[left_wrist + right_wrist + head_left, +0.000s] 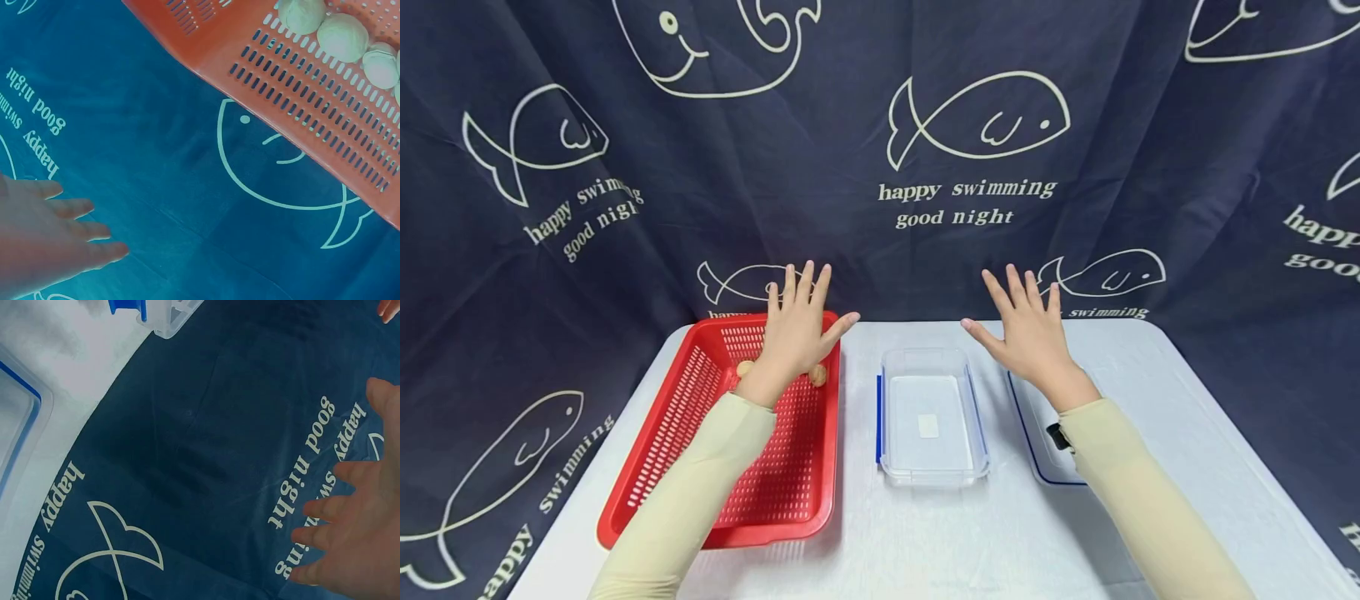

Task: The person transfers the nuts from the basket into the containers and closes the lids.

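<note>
My left hand (793, 333) is held up with spread, straight fingers over the far part of a red plastic basket (831, 467), holding nothing. Several pale, round, walnut-sized things (342, 37) lie at the basket's far end, partly hidden by the hand and forearm; their exact kind is unclear. My right hand (1032, 337), also spread and holding nothing, hovers above the far end of a clear lid with a blue seal (1037, 417), which the forearm partly covers. Between the hands stands an uncovered clear plastic food box (925, 392) with a blue side clip.
A white-covered table (880, 550) carries the basket, box and lid side by side. Behind it hangs a dark blue curtain (970, 267) printed with white fish and lettering. A dark band (1060, 437) shows at the right wrist.
</note>
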Tool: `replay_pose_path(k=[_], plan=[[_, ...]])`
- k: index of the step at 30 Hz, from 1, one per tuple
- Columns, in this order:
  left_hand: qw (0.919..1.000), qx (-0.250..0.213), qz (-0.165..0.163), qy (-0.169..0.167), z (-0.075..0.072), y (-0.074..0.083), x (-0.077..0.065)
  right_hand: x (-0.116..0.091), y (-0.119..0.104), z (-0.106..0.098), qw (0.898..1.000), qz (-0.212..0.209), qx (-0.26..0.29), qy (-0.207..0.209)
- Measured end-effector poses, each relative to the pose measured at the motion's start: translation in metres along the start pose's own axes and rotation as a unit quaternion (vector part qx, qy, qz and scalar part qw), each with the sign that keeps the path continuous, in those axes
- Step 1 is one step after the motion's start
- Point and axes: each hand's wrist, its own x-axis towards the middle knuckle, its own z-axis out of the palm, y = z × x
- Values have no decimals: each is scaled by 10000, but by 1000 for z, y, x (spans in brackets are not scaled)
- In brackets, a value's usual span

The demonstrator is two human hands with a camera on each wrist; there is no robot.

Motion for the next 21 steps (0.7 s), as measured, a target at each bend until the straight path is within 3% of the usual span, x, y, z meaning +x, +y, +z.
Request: replay_pose_path(k=[11, 21], plan=[[9965, -705, 109, 437, -1, -12, -5, -5, 3, 4, 9957, -91, 849, 352], [9827, -1653, 39, 831, 2, -26, -11, -11, 6, 17, 9864, -92, 1586, 419]])
